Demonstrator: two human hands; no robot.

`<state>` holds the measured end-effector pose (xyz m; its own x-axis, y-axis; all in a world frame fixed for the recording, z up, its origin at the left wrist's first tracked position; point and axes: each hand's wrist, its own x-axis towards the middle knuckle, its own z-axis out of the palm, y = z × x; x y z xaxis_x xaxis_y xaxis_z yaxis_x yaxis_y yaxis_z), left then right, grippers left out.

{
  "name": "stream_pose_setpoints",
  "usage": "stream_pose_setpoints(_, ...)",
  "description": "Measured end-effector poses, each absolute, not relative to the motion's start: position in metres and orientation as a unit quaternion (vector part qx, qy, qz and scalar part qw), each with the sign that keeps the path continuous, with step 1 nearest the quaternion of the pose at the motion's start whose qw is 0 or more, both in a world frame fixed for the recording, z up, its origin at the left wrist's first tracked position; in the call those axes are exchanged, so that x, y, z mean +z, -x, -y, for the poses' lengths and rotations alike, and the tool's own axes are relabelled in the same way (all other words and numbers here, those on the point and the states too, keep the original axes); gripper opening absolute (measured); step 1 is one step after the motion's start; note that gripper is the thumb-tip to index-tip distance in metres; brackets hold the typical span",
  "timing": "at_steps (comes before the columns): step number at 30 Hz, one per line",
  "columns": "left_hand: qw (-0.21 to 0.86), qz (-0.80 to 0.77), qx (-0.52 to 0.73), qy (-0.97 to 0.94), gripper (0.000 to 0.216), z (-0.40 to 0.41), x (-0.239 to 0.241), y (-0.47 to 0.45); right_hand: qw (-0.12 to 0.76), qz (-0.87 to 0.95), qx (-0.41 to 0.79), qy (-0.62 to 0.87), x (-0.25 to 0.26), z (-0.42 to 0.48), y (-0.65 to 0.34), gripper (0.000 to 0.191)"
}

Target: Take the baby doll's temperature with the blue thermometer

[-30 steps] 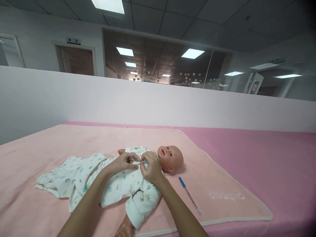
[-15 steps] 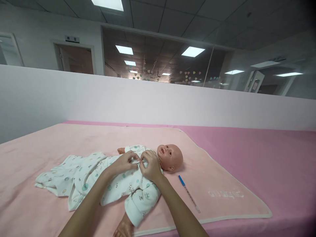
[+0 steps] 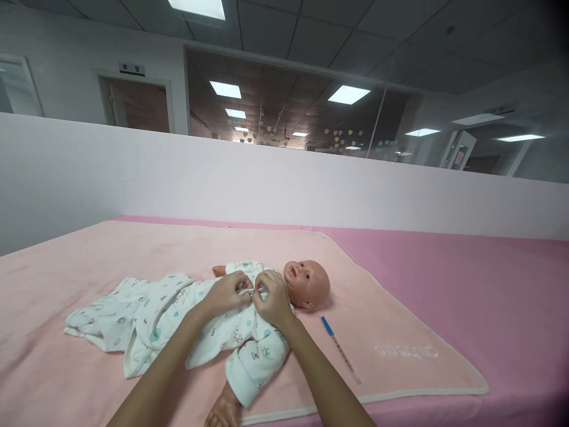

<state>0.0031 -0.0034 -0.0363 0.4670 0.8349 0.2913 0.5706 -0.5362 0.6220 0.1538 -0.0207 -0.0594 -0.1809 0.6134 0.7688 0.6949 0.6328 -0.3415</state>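
Observation:
A baby doll (image 3: 313, 281) lies on its back, its head to the right. It wears a white baby gown (image 3: 208, 350) with green and grey prints, spread out to the left past its body. Over the doll's chest, my left hand (image 3: 229, 292) pinches a thin white cloth tie (image 3: 245, 290). Close beside it, my right hand (image 3: 272, 296) has its fingertips pressed together on the same tie near the neckline. The fingertips of both hands almost meet. Whether the tie is knotted is hidden by my fingers.
Under the doll is a peach blanket (image 3: 400, 308) with a pale edge, laid over a pink sheet (image 3: 511, 296). A thermometer with a blue cap (image 3: 340, 349) lies right of my right forearm. A low white wall (image 3: 284, 184) stands behind the table.
Both hands stay at the doll's chest with their fingertips on the tie. A slightly longer stretch of white tie shows between them. The doll and thermometer lie as before.

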Motion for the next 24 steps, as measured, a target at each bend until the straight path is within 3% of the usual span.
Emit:
stream_pose_setpoints(8,0.376,-0.390,0.280,-0.792,0.019,0.000,-0.029,0.006,0.477,0.766,-0.047,0.428,-0.059,0.020,-0.153,0.009)
stream_pose_setpoints(19,0.454,-0.392,0.285,-0.747,0.029,0.002,-0.025,0.009,0.493,0.759,-0.048,0.422,-0.060,0.020,-0.153,0.009)
stream_pose_setpoints(24,0.463,-0.386,0.286,-0.745,0.023,0.003,-0.022,0.008,0.490,0.766,-0.040,0.414,-0.058,0.023,-0.154,0.007)
